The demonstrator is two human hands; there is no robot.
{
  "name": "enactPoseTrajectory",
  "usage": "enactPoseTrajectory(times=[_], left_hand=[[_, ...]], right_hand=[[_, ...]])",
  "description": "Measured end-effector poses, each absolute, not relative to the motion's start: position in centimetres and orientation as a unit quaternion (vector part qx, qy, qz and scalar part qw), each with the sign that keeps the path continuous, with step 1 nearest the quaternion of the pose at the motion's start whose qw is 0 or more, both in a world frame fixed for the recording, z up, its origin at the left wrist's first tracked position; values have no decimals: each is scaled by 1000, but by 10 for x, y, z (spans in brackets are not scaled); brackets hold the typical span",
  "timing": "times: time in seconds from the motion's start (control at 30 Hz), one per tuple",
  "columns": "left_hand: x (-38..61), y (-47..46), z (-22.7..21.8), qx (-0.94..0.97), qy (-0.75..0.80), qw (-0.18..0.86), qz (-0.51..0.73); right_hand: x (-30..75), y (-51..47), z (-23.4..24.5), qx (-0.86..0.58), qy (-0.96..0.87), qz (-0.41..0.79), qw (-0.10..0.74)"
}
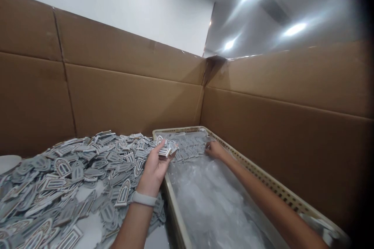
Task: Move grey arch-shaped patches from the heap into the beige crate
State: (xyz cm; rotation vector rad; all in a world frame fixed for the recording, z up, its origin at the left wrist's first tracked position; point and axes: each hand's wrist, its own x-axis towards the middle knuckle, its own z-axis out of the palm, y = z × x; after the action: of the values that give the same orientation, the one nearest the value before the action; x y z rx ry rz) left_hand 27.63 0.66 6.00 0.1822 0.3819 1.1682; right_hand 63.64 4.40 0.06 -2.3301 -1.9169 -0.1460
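Note:
Several small grey arch-shaped window pieces (165, 151) with white and brown tracery rest in my left hand (154, 165), its fingers curled round them over the basket's left rim. My right hand (214, 150) is inside the long cream plastic basket (178, 218), fingers pinched down at the right end of the rows of grey pieces (189, 148). Whatever sits between those fingertips is hidden. Clear plastic sheeting (213, 202) covers the nearer part of the basket. To the left lies a large loose heap of the same window pieces (108, 163).
Tall cardboard walls (131, 93) stand behind and to the right (277, 124), meeting in a corner past the basket. A white rounded object (10, 162) shows at the far left edge. Crumpled pale material (321, 227) lies at the basket's near right rim.

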Motion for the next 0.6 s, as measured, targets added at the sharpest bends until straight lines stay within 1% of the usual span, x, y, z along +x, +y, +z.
enactPoseTrajectory(times=[0.1,0.27,0.43,0.6], left_hand=[[276,6,61,90,184,813,545],[276,5,62,99,188,810,546],[277,4,61,107,187,810,545],[276,6,60,98,179,813,545]], right_hand=[[634,43,4,-762,-643,-51,56],[622,43,6,-731,-675,-68,73],[622,40,0,-701,-708,-70,49],[629,43,-3,-707,-702,-68,49]])
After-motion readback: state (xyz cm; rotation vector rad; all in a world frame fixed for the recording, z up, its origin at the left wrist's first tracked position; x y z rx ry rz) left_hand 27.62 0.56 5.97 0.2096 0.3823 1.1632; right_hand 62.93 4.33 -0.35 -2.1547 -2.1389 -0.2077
